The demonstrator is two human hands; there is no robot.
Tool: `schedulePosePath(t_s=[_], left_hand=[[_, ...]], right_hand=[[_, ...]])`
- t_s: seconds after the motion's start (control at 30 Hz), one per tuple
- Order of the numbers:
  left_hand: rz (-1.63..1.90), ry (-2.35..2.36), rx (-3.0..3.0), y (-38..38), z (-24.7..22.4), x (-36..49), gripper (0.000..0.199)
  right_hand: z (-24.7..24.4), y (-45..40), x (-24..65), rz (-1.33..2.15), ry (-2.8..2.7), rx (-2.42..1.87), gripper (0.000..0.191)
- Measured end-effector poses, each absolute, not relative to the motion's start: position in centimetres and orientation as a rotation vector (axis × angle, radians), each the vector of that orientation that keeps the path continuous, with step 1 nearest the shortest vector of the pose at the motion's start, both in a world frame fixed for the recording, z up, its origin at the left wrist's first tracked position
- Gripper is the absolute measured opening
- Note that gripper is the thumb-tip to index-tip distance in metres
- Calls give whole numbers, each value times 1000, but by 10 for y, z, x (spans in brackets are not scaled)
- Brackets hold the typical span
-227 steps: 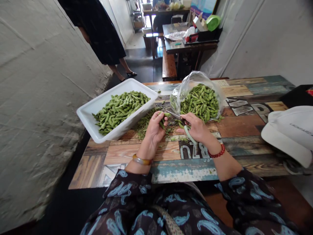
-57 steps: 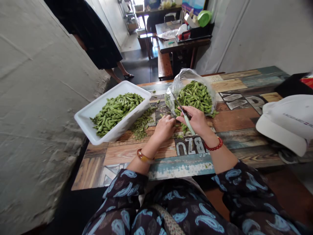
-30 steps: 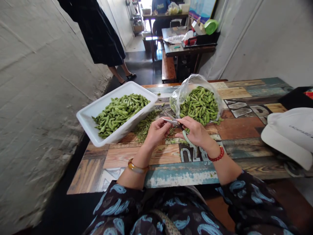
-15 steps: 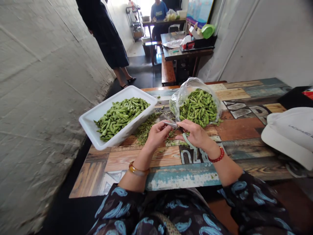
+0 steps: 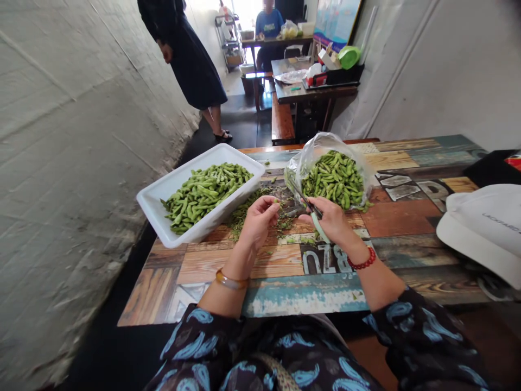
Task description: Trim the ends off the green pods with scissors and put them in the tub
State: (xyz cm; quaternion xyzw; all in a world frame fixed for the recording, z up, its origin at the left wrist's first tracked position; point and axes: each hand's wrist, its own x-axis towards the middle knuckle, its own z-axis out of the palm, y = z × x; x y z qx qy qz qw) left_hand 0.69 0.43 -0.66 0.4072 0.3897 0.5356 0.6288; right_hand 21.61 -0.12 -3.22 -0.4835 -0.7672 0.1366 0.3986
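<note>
Pinched between the thumb and fingers of my left hand [image 5: 259, 220] is a green soybean pod [image 5: 277, 201], mostly hidden. My right hand [image 5: 331, 220] grips scissors [image 5: 319, 227] with pale green handles; their blades point up and away, toward the bag. Left of my hands, a white plastic tub [image 5: 163, 231] holds a heap of green pods [image 5: 207, 193]. Beyond my right hand lies a clear plastic bag [image 5: 319, 142], its mouth toward me, full of more pods [image 5: 336, 179]. Green trimmings [image 5: 244, 214] are scattered on the table between tub and bag.
The patchwork-wood table [image 5: 272, 298] runs across in front of me. A white cap [image 5: 484, 228] rests at its right side. A rough grey wall [image 5: 73, 163] stands on the left. Farther off are a standing person [image 5: 191, 65], a seated person [image 5: 268, 24] and a second table [image 5: 293, 95].
The scissors have moved away from my left hand, and their blades have swung from pointing left to pointing up toward the bag. The standing person has shifted slightly, a hand now showing.
</note>
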Motion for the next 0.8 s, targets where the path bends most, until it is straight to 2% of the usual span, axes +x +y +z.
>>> schedulePosePath(t_s=[0.23, 0.47, 0.8], left_hand=[[1246, 739, 673, 7, -5, 4, 32], [1247, 648, 620, 5, -7, 8, 24], [1244, 624, 632, 4, -9, 11, 28]], right_hand=[[-33, -5, 212, 368, -1991, -1127, 50], [-34, -7, 207, 388, -2036, -1040, 52], [-32, -9, 206, 461, -2037, -1040, 53]])
